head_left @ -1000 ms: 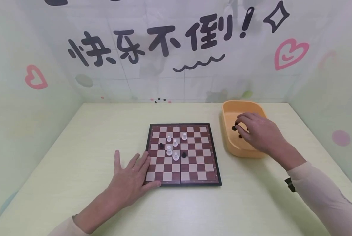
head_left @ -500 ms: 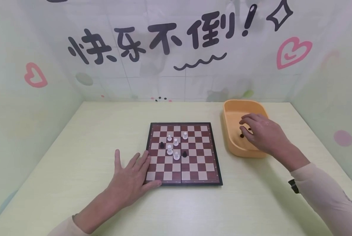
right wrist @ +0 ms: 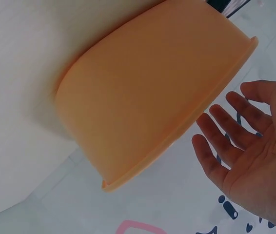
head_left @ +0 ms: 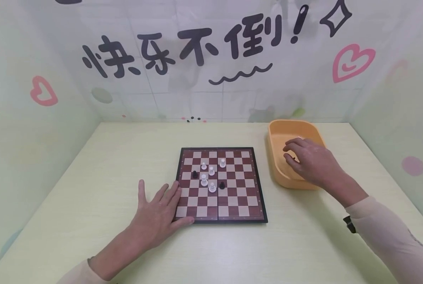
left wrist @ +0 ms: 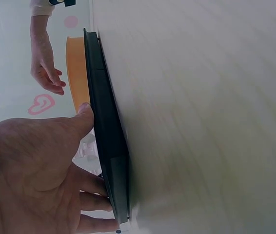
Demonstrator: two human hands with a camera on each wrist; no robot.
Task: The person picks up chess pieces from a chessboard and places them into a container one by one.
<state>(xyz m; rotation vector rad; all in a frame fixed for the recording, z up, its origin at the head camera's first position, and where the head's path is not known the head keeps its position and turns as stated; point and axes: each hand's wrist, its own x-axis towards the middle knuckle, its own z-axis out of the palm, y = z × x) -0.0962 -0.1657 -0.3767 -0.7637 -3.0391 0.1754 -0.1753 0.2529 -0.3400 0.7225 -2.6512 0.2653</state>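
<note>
Though a tray blocks the right-wrist view, head view shows a dark piece by right fingers.
Left fingers touch chessboard; all spread.

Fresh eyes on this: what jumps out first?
Probably the bold black lettering across the back wall. Next, the chessboard mid-table, the left hand against its left edge; then the orange bin to its right, the right hand over it.

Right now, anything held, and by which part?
Nothing visibly gripped: the left hand only touches the chessboard at its left and near edges; the right hand looks empty.
</note>
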